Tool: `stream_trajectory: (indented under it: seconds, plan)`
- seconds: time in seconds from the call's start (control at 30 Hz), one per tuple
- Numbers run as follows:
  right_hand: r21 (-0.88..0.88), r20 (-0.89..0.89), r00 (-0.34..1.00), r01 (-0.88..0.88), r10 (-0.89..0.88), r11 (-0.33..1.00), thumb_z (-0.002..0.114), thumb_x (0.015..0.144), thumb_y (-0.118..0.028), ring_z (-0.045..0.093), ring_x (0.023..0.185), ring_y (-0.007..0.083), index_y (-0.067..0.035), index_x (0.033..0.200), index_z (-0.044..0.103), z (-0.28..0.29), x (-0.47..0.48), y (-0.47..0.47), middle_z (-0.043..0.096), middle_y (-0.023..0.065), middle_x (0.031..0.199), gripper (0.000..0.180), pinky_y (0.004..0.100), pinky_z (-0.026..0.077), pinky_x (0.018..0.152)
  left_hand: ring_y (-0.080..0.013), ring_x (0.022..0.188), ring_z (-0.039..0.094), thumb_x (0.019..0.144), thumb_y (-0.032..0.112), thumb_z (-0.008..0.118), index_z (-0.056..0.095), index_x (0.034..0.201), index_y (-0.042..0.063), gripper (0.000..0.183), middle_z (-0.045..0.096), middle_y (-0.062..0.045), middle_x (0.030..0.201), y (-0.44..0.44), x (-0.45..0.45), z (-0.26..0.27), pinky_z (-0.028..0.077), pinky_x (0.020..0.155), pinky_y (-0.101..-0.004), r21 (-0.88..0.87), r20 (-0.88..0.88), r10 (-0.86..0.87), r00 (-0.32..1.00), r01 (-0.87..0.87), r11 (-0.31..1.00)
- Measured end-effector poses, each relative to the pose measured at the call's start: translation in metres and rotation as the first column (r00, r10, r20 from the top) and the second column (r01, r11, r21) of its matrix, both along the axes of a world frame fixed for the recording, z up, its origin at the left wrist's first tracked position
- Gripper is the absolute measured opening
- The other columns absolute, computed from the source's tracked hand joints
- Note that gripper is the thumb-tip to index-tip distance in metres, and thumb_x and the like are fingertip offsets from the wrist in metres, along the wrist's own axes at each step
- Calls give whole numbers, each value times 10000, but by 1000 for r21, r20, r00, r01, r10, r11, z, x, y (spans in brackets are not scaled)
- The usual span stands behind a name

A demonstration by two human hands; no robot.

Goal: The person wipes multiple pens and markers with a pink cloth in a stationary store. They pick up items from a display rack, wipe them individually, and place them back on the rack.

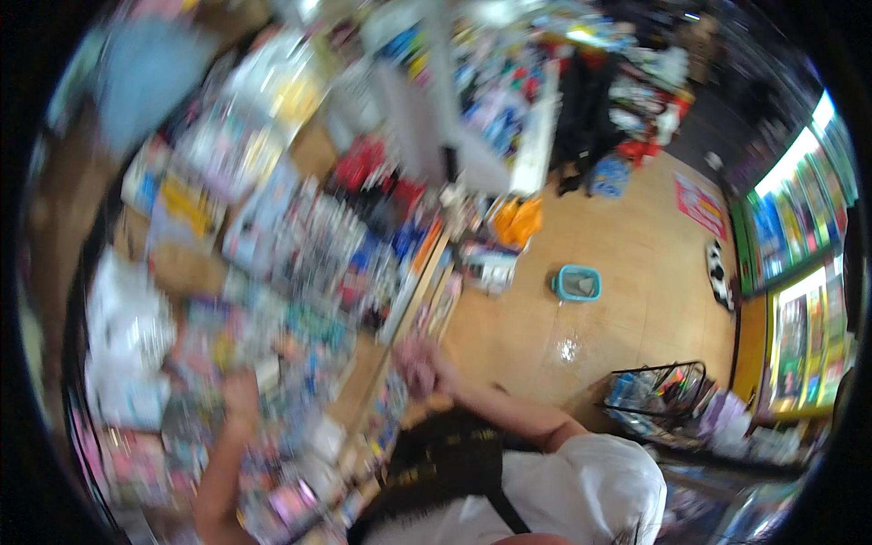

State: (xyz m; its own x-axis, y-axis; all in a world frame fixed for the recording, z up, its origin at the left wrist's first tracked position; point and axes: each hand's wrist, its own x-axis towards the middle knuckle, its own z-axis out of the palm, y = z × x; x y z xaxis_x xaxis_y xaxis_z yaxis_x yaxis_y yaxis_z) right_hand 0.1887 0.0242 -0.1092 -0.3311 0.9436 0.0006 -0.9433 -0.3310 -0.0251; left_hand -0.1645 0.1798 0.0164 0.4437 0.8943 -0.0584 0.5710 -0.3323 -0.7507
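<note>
Motion blur covers most of the view. My left hand [242, 395] is over a display crowded with small packaged goods [313, 368]. Close beside its fingers is a small whitish block [268, 372]; whether the hand grips it I cannot tell. My right hand [417, 364] is in front of my body, by the wooden edge [364, 371] of the display. Its fingers look bent, but blur hides whether anything is in them. White plastic-wrapped packages [126, 334] lie beyond my left hand.
A turquoise basket or bin [578, 283] stands on the tan floor [627, 252]. Lit glass-fronted cabinets [793, 238] line the right side. A black wire basket [657, 392] of goods stands at lower right. Orange bags [518, 221] hang or lie by the display's end.
</note>
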Motion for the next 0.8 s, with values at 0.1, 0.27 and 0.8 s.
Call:
stream_trajectory:
  seconds: [0.1, 0.27, 0.8]
  plan:
    - [-51, 30, 999, -35, 37, 998, 507, 818, -375, 485, 683, 119, -97, 851, 489, -7, 2, 1, 485, 9, 775, 281, 248, 438, 593, -187, 637, 591, 728, 79, 527, 536, 902, 133, 183, 566, -51, 700, -17, 7, 31, 466, 519, -314, 2, 145, -47, 988, 47, 999]
    - [-240, 327, 938, -34, 114, 970, 463, 850, -241, 535, 907, 172, -56, 1141, 460, 4, 3, 1, 537, 68, 1023, 345, 296, 456, 794, -218, 627, 595, 718, 50, 521, 465, 885, 91, 181, 550, -90, 736, -58, 19, 73, 474, 459, -325, 184, 333, -93, 938, 32, 982]
    - [-396, 392, 877, -111, 277, 911, 446, 851, -165, 551, 936, 212, -72, 1122, 467, 2, 2, 1, 546, 97, 1014, 287, 350, 472, 813, -360, 837, 558, 685, 109, 603, 428, 1032, 52, 393, 568, -171, 886, -166, -34, -219, 445, 730, -440, -539, 784, 569, 248, -184, 822]
